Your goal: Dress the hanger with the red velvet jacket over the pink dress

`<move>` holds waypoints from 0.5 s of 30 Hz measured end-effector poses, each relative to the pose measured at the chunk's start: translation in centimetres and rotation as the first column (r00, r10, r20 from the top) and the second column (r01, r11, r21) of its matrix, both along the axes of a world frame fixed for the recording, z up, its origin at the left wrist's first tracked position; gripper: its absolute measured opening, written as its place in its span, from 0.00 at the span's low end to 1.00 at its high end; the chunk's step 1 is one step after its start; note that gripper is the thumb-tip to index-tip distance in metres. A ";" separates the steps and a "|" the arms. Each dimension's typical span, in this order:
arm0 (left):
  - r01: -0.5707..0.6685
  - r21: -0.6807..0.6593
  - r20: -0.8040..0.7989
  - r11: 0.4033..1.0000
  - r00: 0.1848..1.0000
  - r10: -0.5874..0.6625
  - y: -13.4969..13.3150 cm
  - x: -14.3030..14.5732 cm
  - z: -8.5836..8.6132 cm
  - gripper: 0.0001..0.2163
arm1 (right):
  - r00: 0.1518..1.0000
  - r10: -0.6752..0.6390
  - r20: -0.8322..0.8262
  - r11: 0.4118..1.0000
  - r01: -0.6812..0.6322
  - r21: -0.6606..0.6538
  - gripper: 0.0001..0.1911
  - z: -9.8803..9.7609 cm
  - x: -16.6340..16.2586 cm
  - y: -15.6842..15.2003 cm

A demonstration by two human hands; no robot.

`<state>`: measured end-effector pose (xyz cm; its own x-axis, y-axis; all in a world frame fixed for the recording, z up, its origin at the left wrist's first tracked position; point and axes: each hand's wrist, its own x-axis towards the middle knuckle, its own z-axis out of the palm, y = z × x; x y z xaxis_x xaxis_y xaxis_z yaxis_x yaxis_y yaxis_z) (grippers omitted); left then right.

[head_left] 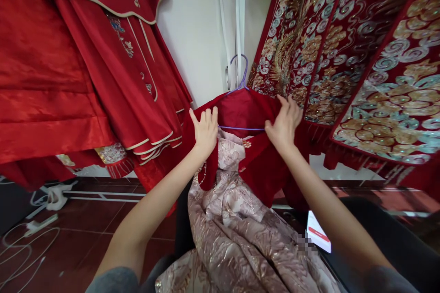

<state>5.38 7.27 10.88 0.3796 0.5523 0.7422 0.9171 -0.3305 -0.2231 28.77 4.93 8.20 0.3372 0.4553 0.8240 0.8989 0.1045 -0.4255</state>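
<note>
A short dark-red velvet jacket [256, 165] hangs on a purple hanger [243, 83], its front parted so the red lining and the hanger's lower bar show. My left hand [205, 132] is closed on the jacket's edge near one shoulder, one finger sticking out sideways. On the opposite shoulder, my right hand [283, 123] grips the velvet, thumb toward the opening. Some fingertips are hidden by the cloth. Below and inside the jacket, a pale pink brocade dress [237, 219] with a metallic pattern spreads down toward me. A small beaded ornament [246, 143] sits at the jacket's front edge.
Red garments with cream trim [113, 64] hang at the left. Heavily embroidered red garments [343, 55] hang at the right. A white rack pole [239, 18] rises behind the hanger. White cables [29, 256] lie on the tiled floor. A lit phone [319, 233] is beside my right forearm.
</note>
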 end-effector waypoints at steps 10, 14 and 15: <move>0.098 -0.051 0.271 0.994 0.959 -0.080 2.5 -6.4 -0.9 0.25 | 0.999 0.042 -0.001 0.995 -0.042 -0.095 0.25 -0.5 7.7 -2.0; 0.037 -0.216 0.466 0.976 0.882 0.070 4.2 -8.7 0.6 0.15 | 0.964 0.120 -0.238 0.987 -0.142 -0.077 0.10 0.6 9.2 -0.7; 0.031 -0.240 0.509 0.970 0.855 0.098 4.8 -9.1 1.1 0.13 | 0.938 0.177 -0.299 0.979 -0.200 -0.048 0.06 0.7 9.7 -0.6</move>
